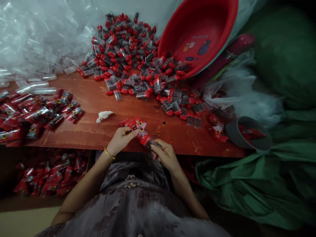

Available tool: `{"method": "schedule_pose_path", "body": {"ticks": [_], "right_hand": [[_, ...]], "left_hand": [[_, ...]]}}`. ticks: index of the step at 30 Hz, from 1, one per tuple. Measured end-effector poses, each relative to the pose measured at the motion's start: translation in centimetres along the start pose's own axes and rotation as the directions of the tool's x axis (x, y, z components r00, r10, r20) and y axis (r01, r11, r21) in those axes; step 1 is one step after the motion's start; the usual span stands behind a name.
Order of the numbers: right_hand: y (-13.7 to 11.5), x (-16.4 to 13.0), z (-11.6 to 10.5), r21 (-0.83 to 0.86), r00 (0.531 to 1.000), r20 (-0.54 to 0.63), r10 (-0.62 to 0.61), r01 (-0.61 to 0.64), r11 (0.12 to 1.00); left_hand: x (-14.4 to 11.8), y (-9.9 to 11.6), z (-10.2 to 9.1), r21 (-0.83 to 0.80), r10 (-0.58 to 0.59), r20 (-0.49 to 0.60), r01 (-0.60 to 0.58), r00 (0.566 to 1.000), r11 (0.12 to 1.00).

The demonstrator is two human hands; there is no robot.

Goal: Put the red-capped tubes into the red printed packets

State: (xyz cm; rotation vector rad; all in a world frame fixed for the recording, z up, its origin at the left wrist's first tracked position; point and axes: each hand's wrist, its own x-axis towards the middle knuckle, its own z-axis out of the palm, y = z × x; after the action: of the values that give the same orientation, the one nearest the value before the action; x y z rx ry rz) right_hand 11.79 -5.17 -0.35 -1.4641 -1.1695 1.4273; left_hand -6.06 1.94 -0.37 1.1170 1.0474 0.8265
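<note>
One wrapper [138, 123] is being pinched by the left hand [124, 139], the curled right hand [165, 154] gripping a tube [145, 139], straight alignment probably helping.

Across the middle of the frame you have a reddish-brown wooden tabletop [87, 135] with worn, dark-spotted grain. At top centre you see a smooth, pale blue-grey wall-like surface [148, 8]. Your lower left corner shows a flat, pale yellowish surface [22, 223]. Your light is dim, deepening to shadow at upper right.
</note>
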Motion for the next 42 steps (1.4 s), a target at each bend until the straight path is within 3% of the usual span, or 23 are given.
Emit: {"method": "schedule_pose_path", "body": {"ticks": [6,11,13,18,22,26,28,33,38,42], "right_hand": [[0.5,0.2,0.3,0.053,1.000,0.028,0.004,-0.006,0.999],[1.2,0.7,1.5,0.155,0.996,-0.069,-0.047,0.058,0.986],[1.3,0.8,1.9,0.113,0.990,-0.105,-0.090,0.102,0.988],[1.1,0.7,2.1,-0.077,0.985,-0.039,-0.167,0.163,0.984],[1.0,0.8,2.8,-0.176,0.965,-0.095,-0.244,0.225,0.958],[1.1,1.0,4.1,0.069,0.987,-0.092,-0.134,0.140,0.988],[1.2,0.9,4.5,0.105,0.985,-0.118,-0.124,0.137,0.985],[1.4,0.8,4.4,-0.139,0.942,-0.229,-0.245,0.217,0.966],[0.8,1.3,4.0,-0.083,0.946,-0.245,-0.212,0.198,0.977],[0.5,0.9,3.7,-0.305,0.914,-0.233,-0.332,0.256,0.917]], "left_hand": [[-0.3,0.2,0.8,-0.025,0.003,0.073,-0.001,0.997,1.000],[-1.1,-0.7,2.8,-0.221,-0.013,-0.029,0.007,0.999,0.975],[-1.2,-1.1,3.4,-0.310,-0.018,-0.076,-0.006,0.997,0.951],[-0.8,-1.4,3.7,-0.502,-0.147,-0.117,0.069,0.982,0.862],[-0.9,-1.7,4.1,-0.544,-0.131,-0.125,0.043,0.984,0.838],[-1.2,-1.4,4.1,-0.519,-0.116,0.006,0.103,0.993,0.849],[-1.1,-1.1,3.9,-0.504,-0.120,0.009,0.108,0.993,0.857],[-0.9,-1.3,4.0,-0.424,-0.075,-0.144,0.007,0.987,0.906],[-1.3,-1.8,4.6,-0.414,-0.062,-0.084,0.021,0.995,0.910],[-0.7,-0.7,4.2,-0.498,-0.078,-0.136,0.000,0.988,0.867]]}}
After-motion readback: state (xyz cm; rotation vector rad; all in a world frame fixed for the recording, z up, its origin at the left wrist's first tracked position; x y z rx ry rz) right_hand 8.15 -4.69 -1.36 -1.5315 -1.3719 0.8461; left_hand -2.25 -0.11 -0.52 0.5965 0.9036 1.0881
